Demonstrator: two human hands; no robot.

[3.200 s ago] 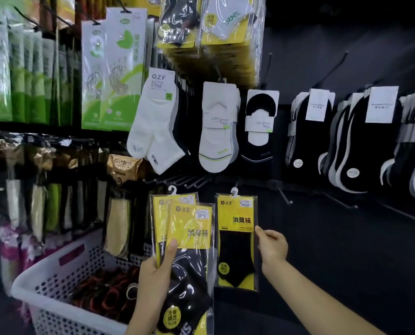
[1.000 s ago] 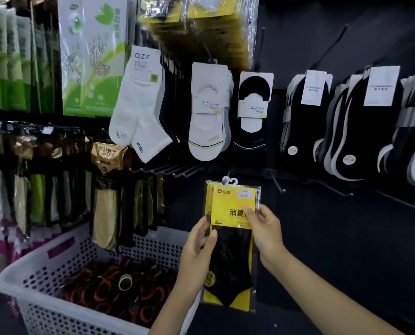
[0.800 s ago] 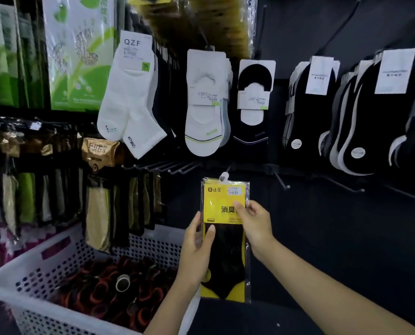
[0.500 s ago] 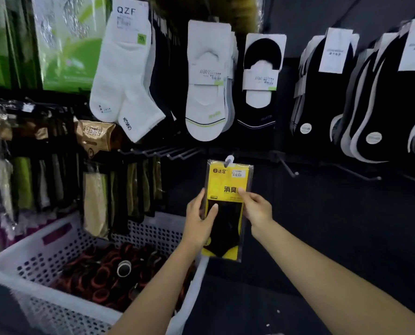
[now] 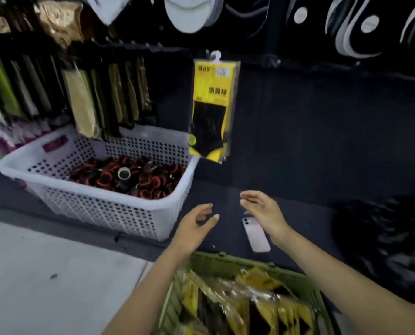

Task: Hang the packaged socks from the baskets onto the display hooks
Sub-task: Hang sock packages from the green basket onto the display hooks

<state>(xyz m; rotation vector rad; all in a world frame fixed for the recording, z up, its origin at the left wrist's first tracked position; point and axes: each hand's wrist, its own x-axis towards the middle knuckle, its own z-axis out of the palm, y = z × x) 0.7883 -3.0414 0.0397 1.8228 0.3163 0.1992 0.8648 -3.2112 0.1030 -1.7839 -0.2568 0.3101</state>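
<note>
Yellow-and-black packaged socks (image 5: 212,105) hang from a display hook (image 5: 215,55) on the dark wall, free of both hands. My left hand (image 5: 196,228) and my right hand (image 5: 262,211) are below them, both open and empty, fingers spread, hovering above the dark ledge. At the bottom sits a green basket (image 5: 225,262) holding several more yellow sock packs (image 5: 245,303), right under my forearms.
A white perforated basket (image 5: 100,204) with black-and-red items stands on the left. A pale phone (image 5: 256,234) lies on the dark ledge between my hands. A black plastic bag (image 5: 390,240) sits at the right. Packaged goods (image 5: 85,97) hang upper left.
Both hands have let go of the sock pack, which now hangs on the hook, and dropped down toward the green basket. My view has tilted downward.
</note>
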